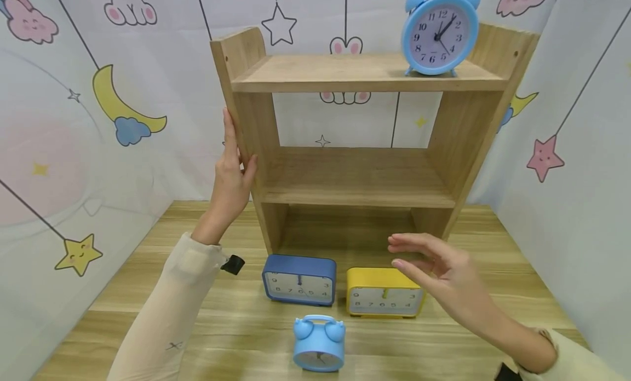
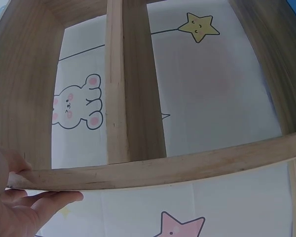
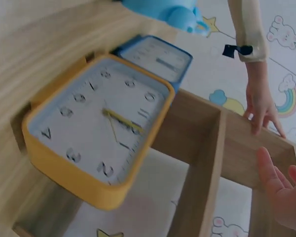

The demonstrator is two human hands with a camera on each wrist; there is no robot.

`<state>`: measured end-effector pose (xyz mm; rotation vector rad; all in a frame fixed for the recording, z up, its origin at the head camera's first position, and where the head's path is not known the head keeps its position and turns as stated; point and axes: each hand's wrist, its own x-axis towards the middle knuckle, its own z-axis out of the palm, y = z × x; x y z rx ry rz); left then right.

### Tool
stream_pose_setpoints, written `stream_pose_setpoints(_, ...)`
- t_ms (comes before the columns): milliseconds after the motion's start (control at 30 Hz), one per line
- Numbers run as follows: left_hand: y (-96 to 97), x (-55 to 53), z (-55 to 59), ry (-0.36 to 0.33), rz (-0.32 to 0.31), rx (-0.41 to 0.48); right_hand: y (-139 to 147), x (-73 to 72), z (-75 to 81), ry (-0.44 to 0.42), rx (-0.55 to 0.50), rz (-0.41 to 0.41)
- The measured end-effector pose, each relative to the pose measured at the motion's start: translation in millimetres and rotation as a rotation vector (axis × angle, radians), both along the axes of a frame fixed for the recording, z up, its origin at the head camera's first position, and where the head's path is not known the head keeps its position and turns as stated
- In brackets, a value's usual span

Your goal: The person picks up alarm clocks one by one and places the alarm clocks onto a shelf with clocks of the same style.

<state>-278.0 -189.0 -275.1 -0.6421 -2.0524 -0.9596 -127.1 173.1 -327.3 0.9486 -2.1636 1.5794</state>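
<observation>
Note the yellow clock (image 1: 384,299) on the wooden tabletop (image 1: 231,332), below and near the fingertips of the right hand (image 1: 443,269), slightly left of its palm. Follow the long axis from left to right, roughly along the front of the wooden shelf (image 1: 360,199) and at a slant to the right forearm, with the right end nearer that palm and the dial facing away from the shelf. Compare reach: near the right hand; well apart from the left hand (image 1: 231,178), to the lower right of it. Right hand: hangs in mid-air, holds nothing, with thumb and fingers parted by a visible gap (in the right wrist view, apart from the yellow clock too). Left hand: grips the left side panel of the wooden shelf, with thumb inside the edge and extended fingers along the outer face. See also, between the hands, the blue clock (image 1: 299,280), just beside the yellow clock, not touching, and nearly parallel to it; lower, between the forearms, the small twin-bell clock (image 1: 319,337); and, above and beyond the right hand, the upper twin-bell clock (image 1: 440,36), upright on the topmost board.
</observation>
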Motion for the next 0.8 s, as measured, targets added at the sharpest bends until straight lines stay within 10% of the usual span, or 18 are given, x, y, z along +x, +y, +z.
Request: stream_pose_setpoints(800,1.2,0.4,-0.2,-0.009,-0.013,0.012,-28,19.8,-92.6,-0.173,0.056,0.230)
